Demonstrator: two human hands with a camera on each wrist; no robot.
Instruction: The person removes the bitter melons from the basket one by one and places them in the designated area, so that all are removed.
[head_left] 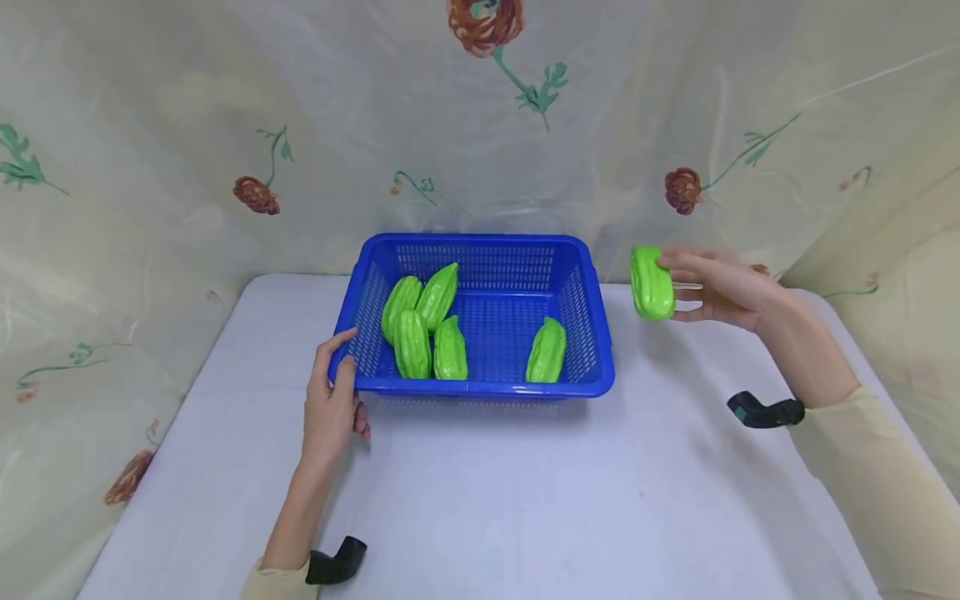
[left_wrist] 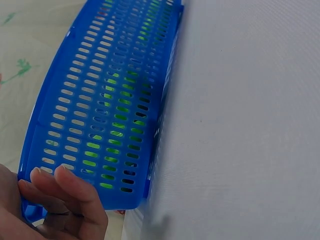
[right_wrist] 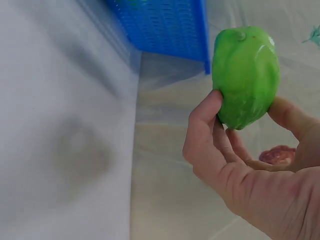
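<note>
A blue plastic basket (head_left: 480,388) with slotted walls stands on the table. My left hand (head_left: 332,408) grips its rim at the near left corner; in the left wrist view the fingers (left_wrist: 75,187) curl against the outer wall. Several glossy, ribbed green bitter melons (head_left: 412,343) lie together in the basket's left half, and one more bitter melon (head_left: 547,351) lies near its right end. Out to the right of the basket, my right hand (head_left: 723,287) pinches another bitter melon (right_wrist: 246,77) between thumb and fingertips, raised above the table.
A white cloth covers the table (head_left: 495,500). Behind and beside it hangs a pale curtain (head_left: 330,108) printed with brown flowers, close to the basket's far side. Black wrist devices (head_left: 765,410) sit at both sleeve cuffs.
</note>
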